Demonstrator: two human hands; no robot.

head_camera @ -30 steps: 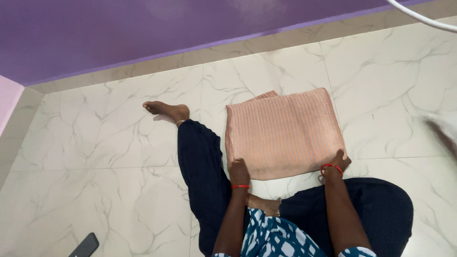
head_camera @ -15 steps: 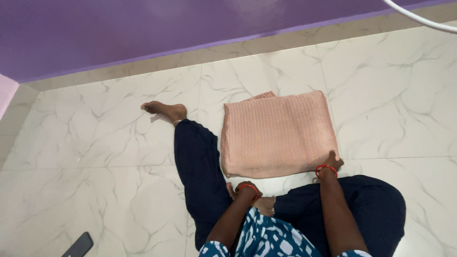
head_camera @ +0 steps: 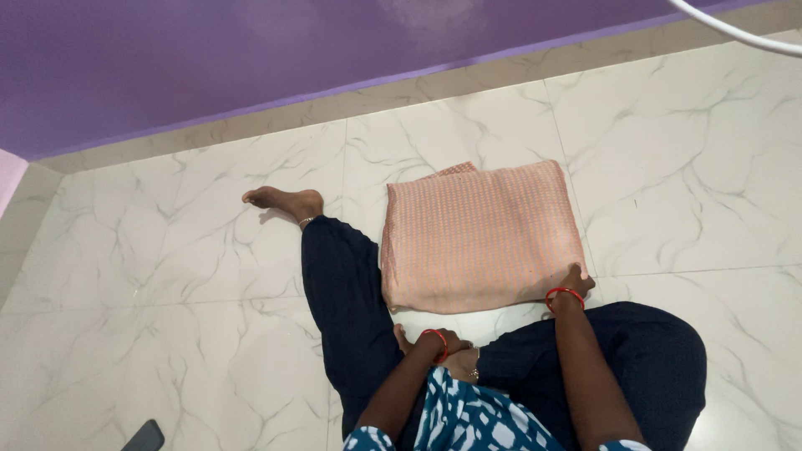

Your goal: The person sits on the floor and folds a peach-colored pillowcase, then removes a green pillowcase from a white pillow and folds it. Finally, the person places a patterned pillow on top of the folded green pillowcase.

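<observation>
Two hands in view, both the person's own, each with a red bangle at the wrist. Person sits on the marble floor [head_camera: 209, 276], patterned blue-and-white top at the near edge of the view, dark trousers on both legs.

Left hand [head_camera: 447, 341]: drawn in close to the body, curled loosely over the tucked-in foot [head_camera: 464, 364] between the knees. Holds nothing; fingers bent, not clamped on anything. Just apart from the near edge of the cloth.

Right hand [head_camera: 575, 280]: at the near right corner of the folded peach cloth [head_camera: 480, 238], fingers pressed onto that corner. Whether it pinches the fabric or only rests on it cannot be told; the fingertips are hidden by the back of the hand.

Cloth: folded to a rough rectangle, lying flat on the floor, straight ahead of the person. A second layer peeks out at its far left corner. Left edge lies just beside the outstretched left leg [head_camera: 342, 284], which bounds the cloth on that side; right knee bounds the near right corner.

Other items: dark flat object [head_camera: 144, 437] at the near left edge of the floor, well apart from the cloth, kind not clear. Bare left foot [head_camera: 280, 200] farther out. Purple wall [head_camera: 251, 58] along the far edge of the floor. White cable [head_camera: 735, 29] crosses the far right corner.
</observation>
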